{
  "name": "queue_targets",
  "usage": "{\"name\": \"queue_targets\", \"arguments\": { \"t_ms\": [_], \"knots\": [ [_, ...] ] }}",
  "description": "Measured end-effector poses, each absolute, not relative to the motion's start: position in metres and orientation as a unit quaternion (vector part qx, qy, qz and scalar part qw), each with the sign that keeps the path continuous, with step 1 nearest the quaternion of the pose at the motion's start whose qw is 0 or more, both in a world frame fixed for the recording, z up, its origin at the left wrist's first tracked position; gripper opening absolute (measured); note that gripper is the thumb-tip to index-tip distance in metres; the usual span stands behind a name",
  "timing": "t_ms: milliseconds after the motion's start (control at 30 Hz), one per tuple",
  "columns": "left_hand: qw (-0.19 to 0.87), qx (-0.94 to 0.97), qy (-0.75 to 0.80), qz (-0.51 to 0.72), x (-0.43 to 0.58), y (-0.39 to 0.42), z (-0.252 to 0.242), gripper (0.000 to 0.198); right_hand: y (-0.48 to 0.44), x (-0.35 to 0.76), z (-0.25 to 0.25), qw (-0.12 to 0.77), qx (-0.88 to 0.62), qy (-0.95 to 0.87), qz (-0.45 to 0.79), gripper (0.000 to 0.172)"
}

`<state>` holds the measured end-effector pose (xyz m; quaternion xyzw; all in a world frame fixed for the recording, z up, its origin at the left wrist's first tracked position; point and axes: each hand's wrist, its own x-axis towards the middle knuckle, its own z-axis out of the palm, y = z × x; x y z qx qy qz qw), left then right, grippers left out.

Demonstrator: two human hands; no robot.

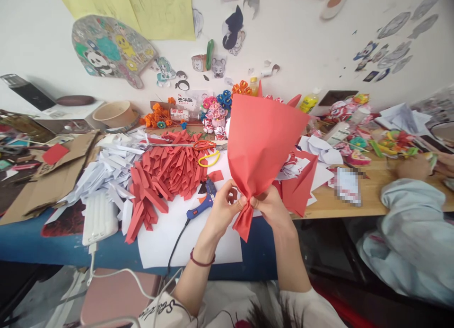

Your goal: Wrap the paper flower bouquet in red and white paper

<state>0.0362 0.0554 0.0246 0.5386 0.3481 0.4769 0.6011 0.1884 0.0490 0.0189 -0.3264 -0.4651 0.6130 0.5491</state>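
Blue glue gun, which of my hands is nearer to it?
Left. The left hand is close beside the blue glue gun; the right hand is farther off, across the gathered red paper.

Seems to read "开水" in dark characters on a white label (186,100) at the back of the bench (371,195). Shows smaller characters, too tiny to make out, on a second label (179,114) just below. Carries black cursive, apparently beginning with "S", on the left sleeve (170,314). Bears faint, illegible writing on the yellow sheets (159,11).
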Motion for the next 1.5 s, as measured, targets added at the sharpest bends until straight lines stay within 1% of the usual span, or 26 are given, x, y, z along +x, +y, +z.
{"name": "queue_targets", "arguments": {
  "t_ms": [133,233,333,400,467,567,600,667,733,800,900,967,1067,1233,1333,1400,1500],
  "knots": [
    [0.534,0.567,0.394,0.488,0.036,0.053,0.030,0.036,0.042,0.185,0.025,0.533,-0.331,-0.471,0.621,0.035],
    [0.465,0.598,0.424,0.496,0.031,0.049,0.036,0.031,0.038,0.186,0.029,0.584,-0.364,-0.448,0.571,0.034],
    [0.408,0.646,0.434,0.477,0.025,0.040,0.043,0.020,0.038,0.189,0.032,0.647,-0.401,-0.412,0.501,0.031],
    [0.379,0.684,0.419,0.463,0.025,0.031,0.047,0.020,0.037,0.190,0.034,0.651,-0.404,-0.417,0.489,0.026],
    [0.342,0.699,0.416,0.470,0.030,0.022,0.049,0.022,0.036,0.188,0.037,0.655,-0.391,-0.420,0.492,0.026],
    [0.299,0.685,0.444,0.495,0.043,0.011,0.048,0.012,0.035,0.182,0.039,0.691,-0.373,-0.390,0.480,0.033],
    [0.296,0.677,0.453,0.499,0.047,0.008,0.048,0.011,0.035,0.179,0.039,0.708,-0.373,-0.376,0.467,0.037],
    [0.304,0.657,0.463,0.512,0.052,0.005,0.046,0.016,0.036,0.174,0.038,0.736,-0.377,-0.352,0.439,0.044],
    [0.322,0.643,0.461,0.520,0.054,0.005,0.046,0.019,0.038,0.172,0.036,0.747,-0.382,-0.341,0.423,0.047],
    [0.334,0.649,0.446,0.519,0.051,0.009,0.047,0.018,0.042,0.173,0.034,0.740,-0.389,-0.350,0.423,0.047],
    [0.311,0.667,0.436,0.517,0.046,0.021,0.050,0.015,0.049,0.177,0.033,0.716,-0.395,-0.385,0.427,0.044],
    [0.291,0.668,0.437,0.527,0.044,0.030,0.052,0.015,0.054,0.181,0.035,0.694,-0.380,-0.417,0.448,0.039],
    [0.299,0.659,0.440,0.532,0.043,0.041,0.051,0.016,0.061,0.185,0.039,0.659,-0.351,-0.445,0.495,0.033],
    [0.300,0.643,0.459,0.534,0.047,0.050,0.046,0.011,0.063,0.185,0.041,0.620,-0.331,-0.474,0.531,0.030],
    [0.286,0.646,0.441,0.554,0.046,0.054,0.045,0.008,0.059,0.183,0.042,0.601,-0.341,-0.504,0.518,0.033],
    [0.298,0.632,0.433,0.570,0.043,0.057,0.044,0.013,0.055,0.185,0.040,0.582,-0.340,-0.529,0.515,0.039],
    [0.396,0.595,0.401,0.573,0.035,0.062,0.043,0.019,0.049,0.188,0.032,0.565,-0.343,-0.538,0.524,0.046]
  ]
}}
